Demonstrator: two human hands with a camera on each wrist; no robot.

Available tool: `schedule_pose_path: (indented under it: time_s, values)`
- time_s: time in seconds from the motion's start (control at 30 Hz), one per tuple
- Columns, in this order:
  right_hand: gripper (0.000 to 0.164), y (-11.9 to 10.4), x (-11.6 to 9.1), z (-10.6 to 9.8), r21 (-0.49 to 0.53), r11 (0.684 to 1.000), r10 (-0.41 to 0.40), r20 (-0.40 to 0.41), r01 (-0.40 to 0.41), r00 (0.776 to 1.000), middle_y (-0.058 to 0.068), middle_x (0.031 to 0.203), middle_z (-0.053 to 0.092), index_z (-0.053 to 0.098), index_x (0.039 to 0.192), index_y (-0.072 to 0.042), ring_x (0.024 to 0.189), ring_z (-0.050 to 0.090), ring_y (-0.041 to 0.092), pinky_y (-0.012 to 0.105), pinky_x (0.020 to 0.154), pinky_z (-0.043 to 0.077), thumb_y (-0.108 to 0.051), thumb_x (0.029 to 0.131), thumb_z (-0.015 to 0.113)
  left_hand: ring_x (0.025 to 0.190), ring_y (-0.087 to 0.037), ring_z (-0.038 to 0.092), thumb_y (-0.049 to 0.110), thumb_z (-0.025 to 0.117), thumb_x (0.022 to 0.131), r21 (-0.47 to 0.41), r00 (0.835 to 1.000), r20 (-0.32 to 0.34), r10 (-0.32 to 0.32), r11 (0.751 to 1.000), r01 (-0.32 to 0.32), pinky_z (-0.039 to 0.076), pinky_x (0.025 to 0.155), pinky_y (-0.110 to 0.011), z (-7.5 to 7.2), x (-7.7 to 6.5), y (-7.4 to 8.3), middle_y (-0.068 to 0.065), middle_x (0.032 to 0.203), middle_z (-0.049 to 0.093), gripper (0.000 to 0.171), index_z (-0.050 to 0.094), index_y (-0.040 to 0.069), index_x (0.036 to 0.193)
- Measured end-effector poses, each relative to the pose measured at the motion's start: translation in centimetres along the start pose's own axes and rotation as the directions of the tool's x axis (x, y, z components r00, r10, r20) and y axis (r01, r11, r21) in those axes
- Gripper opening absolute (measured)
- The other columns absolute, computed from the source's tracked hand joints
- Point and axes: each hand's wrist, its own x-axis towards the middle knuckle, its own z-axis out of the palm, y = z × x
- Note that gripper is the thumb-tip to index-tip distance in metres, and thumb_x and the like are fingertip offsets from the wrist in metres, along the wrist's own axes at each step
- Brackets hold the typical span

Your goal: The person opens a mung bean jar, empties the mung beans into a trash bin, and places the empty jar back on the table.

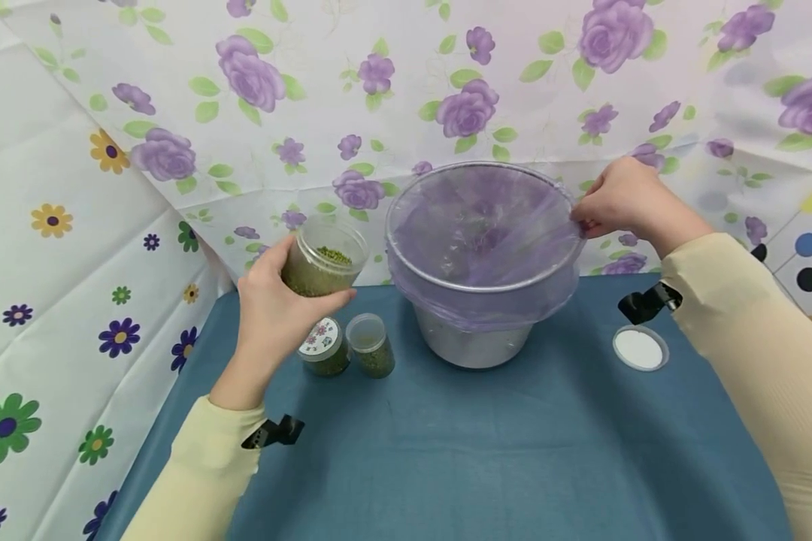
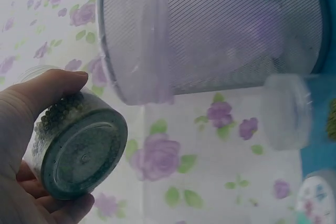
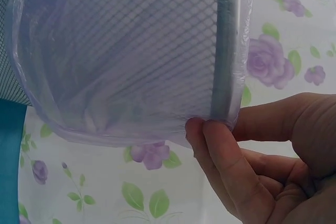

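My left hand (image 1: 271,300) grips a clear plastic jar (image 1: 318,270) partly filled with small green beans, its open mouth tipped to the right. In the left wrist view the jar's base (image 2: 84,153) faces the camera. A silvery mesh wastebasket (image 1: 470,338) stands on the table, lined with a thin purple plastic bag (image 1: 487,225) folded down over the rim. At the basket's right rim my right hand (image 1: 625,199) pinches the bag; the right wrist view has its fingertips (image 3: 210,127) on the bag's edge.
Left of the basket stand a lidded jar (image 1: 325,349) with a floral label and a smaller open-looking cup (image 1: 372,349) with green contents. A white round lid (image 1: 640,348) lies at the right on the blue tablecloth (image 1: 474,458). Flowered cloth (image 1: 352,68) hangs close behind.
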Motion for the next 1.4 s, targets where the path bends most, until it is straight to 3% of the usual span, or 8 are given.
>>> schedule_pose_path:
  time_s: [0.23,0.53,0.73,1.1,1.4]
  values:
    - [0.022,-0.4,-0.1,-0.2,-0.069,0.997,-0.019,-0.014,0.017,1.000,0.003,0.055,0.068,0.074,0.073,0.002,0.053,0.067,0.014,0.027,0.049,0.050,-0.018,0.076,0.065,0.106,-0.019,0.059,0.046,0.084,0.059,0.049,0.998,0.022,0.064,0.997,-0.065,0.052,0.083,-0.042,0.0,3.4,1.5,0.001,0.121,0.060,0.086,0.048,0.026,0.134]
    - [0.022,-0.5,0.1,0.0,-0.038,0.999,0.005,-0.005,-0.006,1.000,0.004,0.057,0.068,0.074,0.075,0.002,0.055,0.068,0.016,0.026,0.051,0.052,-0.018,0.076,0.067,0.110,-0.020,0.057,0.042,0.085,0.060,0.128,0.988,0.111,0.106,0.984,-0.120,0.052,0.086,-0.042,0.3,5.8,2.2,-0.002,0.125,0.058,0.088,0.046,0.018,0.135]
    - [0.021,-0.6,0.1,0.1,-0.072,0.997,0.000,-0.016,-0.002,1.000,0.004,0.055,0.068,0.074,0.071,0.001,0.054,0.068,0.016,0.027,0.050,0.051,-0.019,0.075,0.067,0.112,-0.022,0.055,0.042,0.084,0.060,0.191,0.981,0.159,0.115,0.971,-0.145,0.051,0.087,-0.043,0.7,6.6,2.7,-0.002,0.127,0.056,0.089,0.044,0.018,0.137]
    - [0.022,-0.6,0.1,0.0,-0.074,0.997,0.010,-0.020,-0.011,1.000,0.004,0.057,0.068,0.074,0.071,0.001,0.055,0.068,0.016,0.027,0.051,0.051,-0.020,0.076,0.068,0.113,-0.027,0.056,0.039,0.082,0.062,0.258,0.967,0.161,0.198,0.937,-0.235,0.053,0.083,-0.046,1.4,7.5,3.5,-0.009,0.131,0.054,0.087,0.044,0.015,0.137]
    - [0.023,-0.6,0.1,0.1,-0.080,0.997,0.009,-0.028,-0.011,1.000,0.004,0.055,0.068,0.072,0.065,-0.001,0.054,0.068,0.016,0.030,0.051,0.052,-0.020,0.076,0.068,0.117,-0.027,0.054,0.034,0.083,0.061,0.277,0.951,0.180,0.250,0.915,-0.293,0.052,0.088,-0.047,1.8,8.0,3.8,-0.012,0.129,0.055,0.088,0.045,0.014,0.137]
